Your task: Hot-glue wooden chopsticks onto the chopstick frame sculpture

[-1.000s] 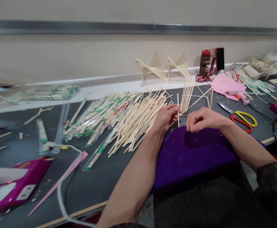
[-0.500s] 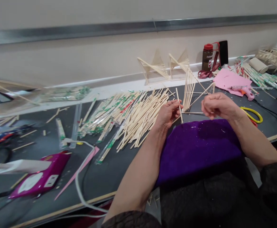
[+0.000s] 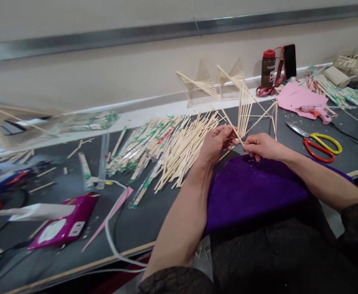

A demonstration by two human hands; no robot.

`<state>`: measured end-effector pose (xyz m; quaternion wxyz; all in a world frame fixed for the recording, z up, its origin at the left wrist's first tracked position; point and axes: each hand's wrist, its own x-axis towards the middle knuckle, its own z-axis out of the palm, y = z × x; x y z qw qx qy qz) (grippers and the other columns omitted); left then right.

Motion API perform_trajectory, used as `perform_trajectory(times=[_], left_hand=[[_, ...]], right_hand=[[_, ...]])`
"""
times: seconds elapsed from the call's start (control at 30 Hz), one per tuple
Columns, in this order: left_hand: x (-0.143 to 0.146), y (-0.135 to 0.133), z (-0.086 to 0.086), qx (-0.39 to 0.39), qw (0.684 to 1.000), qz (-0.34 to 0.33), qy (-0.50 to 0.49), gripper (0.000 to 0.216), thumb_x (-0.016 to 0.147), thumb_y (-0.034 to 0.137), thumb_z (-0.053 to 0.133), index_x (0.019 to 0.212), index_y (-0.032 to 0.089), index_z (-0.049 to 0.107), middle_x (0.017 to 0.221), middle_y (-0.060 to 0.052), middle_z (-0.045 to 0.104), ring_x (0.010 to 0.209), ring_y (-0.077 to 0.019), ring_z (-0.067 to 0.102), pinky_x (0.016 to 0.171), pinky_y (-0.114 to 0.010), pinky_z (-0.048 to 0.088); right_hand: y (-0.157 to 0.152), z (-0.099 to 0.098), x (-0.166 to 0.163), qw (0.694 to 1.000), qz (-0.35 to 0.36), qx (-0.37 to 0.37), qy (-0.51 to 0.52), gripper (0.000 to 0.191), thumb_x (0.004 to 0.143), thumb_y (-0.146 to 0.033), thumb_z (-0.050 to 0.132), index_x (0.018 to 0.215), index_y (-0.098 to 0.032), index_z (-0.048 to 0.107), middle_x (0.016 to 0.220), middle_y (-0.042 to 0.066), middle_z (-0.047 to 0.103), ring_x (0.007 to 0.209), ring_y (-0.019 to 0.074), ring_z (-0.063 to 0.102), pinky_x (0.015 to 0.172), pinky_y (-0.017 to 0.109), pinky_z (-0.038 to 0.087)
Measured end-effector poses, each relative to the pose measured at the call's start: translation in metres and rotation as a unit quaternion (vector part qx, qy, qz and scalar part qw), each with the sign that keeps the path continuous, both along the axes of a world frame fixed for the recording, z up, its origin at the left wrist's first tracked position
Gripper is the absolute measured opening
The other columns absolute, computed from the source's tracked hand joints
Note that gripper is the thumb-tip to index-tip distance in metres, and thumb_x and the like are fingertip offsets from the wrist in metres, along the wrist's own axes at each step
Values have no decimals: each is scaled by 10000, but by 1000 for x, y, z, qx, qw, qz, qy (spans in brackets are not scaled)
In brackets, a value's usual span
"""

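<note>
My left hand (image 3: 216,143) pinches a thin wooden stick (image 3: 231,126) that slants up to the left. My right hand (image 3: 261,146) meets it from the right, fingers closed on the stick's lower end. Both hands hover over a purple cloth (image 3: 252,192) on my lap at the table's near edge. Just behind them stands a frame built of sticks (image 3: 252,114), with several upright sticks and slanted ones. A big loose pile of wooden sticks (image 3: 179,147) lies to the left of my hands.
Scissors with red and yellow handles (image 3: 318,143), a pink glue gun (image 3: 316,113) on pink paper and a brown bottle (image 3: 267,68) lie at the right. Two finished stick frames (image 3: 211,85) lean on the wall. A magenta box (image 3: 64,222) and white cable (image 3: 114,241) sit left.
My right hand, which had lifted away half a second ago, has come back down onto the stick in my left hand. The stick has tilted over leftward. The view shifted slightly.
</note>
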<state>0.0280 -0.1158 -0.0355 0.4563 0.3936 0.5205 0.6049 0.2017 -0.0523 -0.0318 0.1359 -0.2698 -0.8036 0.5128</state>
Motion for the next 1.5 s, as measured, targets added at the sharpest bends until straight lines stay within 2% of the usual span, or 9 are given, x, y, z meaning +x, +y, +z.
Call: perform_trajectory(times=[0.2,0.27,0.47,0.6,0.77,0.87,1.13,1.3,1.5], left_hand=[[-5,-9,4,-69,986,-49,145,160,733,309,753,749,156,707,659,-18,682,486,-70,537,469,-209,383],[-1,-11,4,-66,988,-80,118,143,705,260,766,790,150,730,662,-2,683,493,-62,537,475,-194,388],[6,-11,2,-23,997,-67,5,170,814,276,714,934,165,763,774,12,739,617,-78,639,504,-159,440],[6,-4,1,6,998,0,-55,172,702,267,823,800,157,735,709,-7,746,526,-75,612,415,-136,409],[14,3,13,-37,987,77,-134,110,719,162,792,693,158,686,563,10,679,428,-58,557,364,-109,378],[20,0,22,-54,978,102,-173,131,776,150,748,669,165,675,553,19,667,417,-44,545,361,-94,380],[25,-4,25,-31,977,93,-191,190,797,168,746,619,174,682,519,30,638,377,-31,492,359,-105,390],[20,-3,22,-23,976,70,-207,155,804,161,737,656,177,694,538,31,625,400,-27,479,354,-98,368],[4,2,18,-2,964,96,-248,149,786,180,770,691,173,656,553,57,593,404,-6,456,364,-77,362]], right_hand=[[-1,4,3,999,15,40,-1,251,918,-225,505,671,-181,507,543,-50,562,438,62,529,508,204,375],[-2,6,4,998,24,50,-8,277,942,-238,491,669,-187,494,514,-53,543,436,72,524,521,214,377],[1,1,-2,997,22,68,-1,307,979,-281,500,683,-206,479,512,-50,526,441,94,524,542,242,380],[-1,2,-7,994,41,93,-39,319,1010,-353,470,737,-193,505,581,-32,570,504,103,554,591,241,393],[-7,10,-8,966,-5,247,-75,363,1037,-455,411,876,-169,567,870,62,692,786,166,627,654,259,356],[-13,16,-5,955,-15,287,-69,371,1045,-452,388,909,-165,580,925,79,696,809,174,618,652,269,339],[-18,18,-4,962,1,274,-13,338,1027,-341,417,749,-183,526,735,3,588,688,118,522,642,244,317],[-21,16,-2,935,-25,353,-21,320,1009,-354,399,788,-188,561,799,34,645,766,138,572,598,270,266],[-19,12,17,930,-55,359,51,343,1019,-374,365,867,-179,603,887,76,675,846,168,620,698,275,393]])
